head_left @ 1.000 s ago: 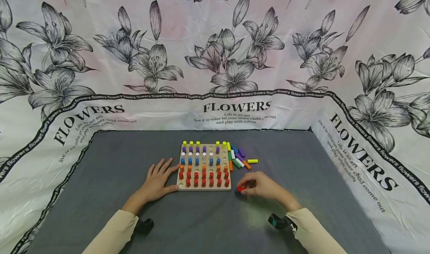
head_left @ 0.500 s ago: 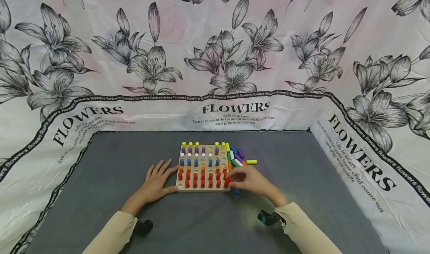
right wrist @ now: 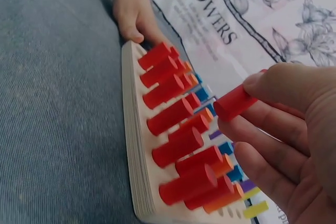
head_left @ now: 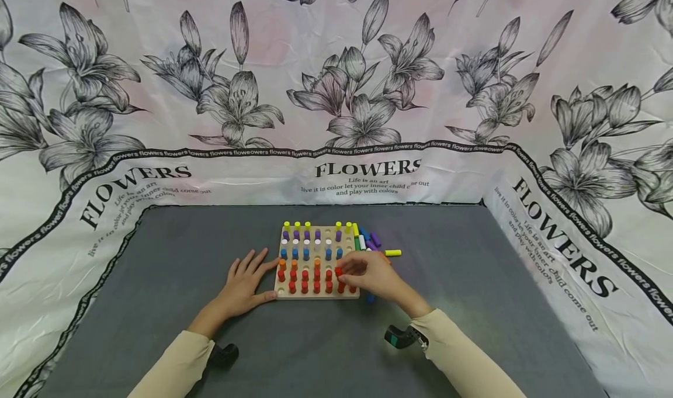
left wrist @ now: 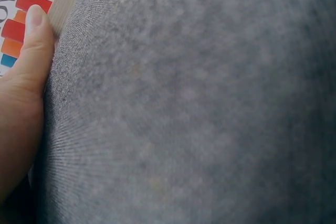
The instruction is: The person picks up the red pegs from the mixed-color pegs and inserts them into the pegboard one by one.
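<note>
A wooden pegboard [head_left: 322,297] bears rows of upright coloured pegs: red at the front, then orange, blue, white, purple and yellow. My right hand [head_left: 374,276] is above the board's right part and pinches a red peg [right wrist: 236,101] between thumb and fingers. That peg is tilted and clear of the board in the right wrist view. At the board's left side lies my left hand [head_left: 244,284], fingers spread, with thumb and a fingertip against the edge. The left wrist view shows its thumb [left wrist: 35,40] beside the board's edge.
Loose pegs lie right of the board, partly hidden by my right hand, among them a purple peg [head_left: 375,239] and a yellow peg [head_left: 392,253]. A blue peg [head_left: 370,298] lies near the front right corner. Patterned cloth [head_left: 363,182] walls the grey table [head_left: 184,246].
My right hand has carried the red peg from the table right of the board, leftward and over the pegs. The left hand has stayed at the board's edge.
</note>
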`<state>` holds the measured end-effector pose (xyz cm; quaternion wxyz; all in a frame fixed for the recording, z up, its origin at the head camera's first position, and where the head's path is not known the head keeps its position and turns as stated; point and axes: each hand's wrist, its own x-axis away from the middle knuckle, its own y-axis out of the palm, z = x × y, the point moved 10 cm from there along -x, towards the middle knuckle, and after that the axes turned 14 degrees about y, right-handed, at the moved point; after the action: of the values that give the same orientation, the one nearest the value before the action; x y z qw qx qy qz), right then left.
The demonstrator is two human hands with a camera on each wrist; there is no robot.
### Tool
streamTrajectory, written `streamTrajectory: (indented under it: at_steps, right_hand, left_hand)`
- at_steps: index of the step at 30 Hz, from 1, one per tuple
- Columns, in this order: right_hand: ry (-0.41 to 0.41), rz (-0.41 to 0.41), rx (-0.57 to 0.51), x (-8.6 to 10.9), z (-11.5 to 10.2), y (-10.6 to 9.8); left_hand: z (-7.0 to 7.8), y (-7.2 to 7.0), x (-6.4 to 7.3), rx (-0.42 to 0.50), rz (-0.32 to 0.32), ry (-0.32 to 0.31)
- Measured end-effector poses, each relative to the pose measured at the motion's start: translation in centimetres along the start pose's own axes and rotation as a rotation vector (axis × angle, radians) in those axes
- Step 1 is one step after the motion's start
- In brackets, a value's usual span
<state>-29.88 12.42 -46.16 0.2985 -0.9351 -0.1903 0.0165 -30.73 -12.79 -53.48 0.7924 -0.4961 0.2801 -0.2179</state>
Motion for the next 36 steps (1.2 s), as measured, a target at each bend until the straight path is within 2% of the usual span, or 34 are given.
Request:
streamTrajectory:
  at_steps: [7,12,16,20,25,36]
  right_hand:
    - [0.026,-0.028,-0.053,-0.8,-0.6,1.4]
    - [-0.012,-0.031,-0.059,-1.5,-1.9,2.4]
    - [-0.025,-0.016,-0.058,-2.0,-2.6,3.1]
    - [-0.051,0.002,-0.056,-2.4,-3.3,3.8]
    - [-0.089,0.019,-0.045,-3.0,-4.2,4.7]
    - [-0.036,0.016,-0.046,-4.0,-4.8,7.0]
  left_hand:
    - [0.3,-0.3,0.0,0.008,0.01,0.006]
    - [0.3,-0.3,0.1,0.0,0.006,0.001]
    - [0.7,-0.8,0.1,-0.019,0.042,0.023]
    - [0.8,-0.9,0.1,-0.03,0.047,0.033]
    - [0.5,-0.4,0.0,-0.007,0.015,0.013]
    - [0.1,0.0,0.1,-0.003,0.005,0.011]
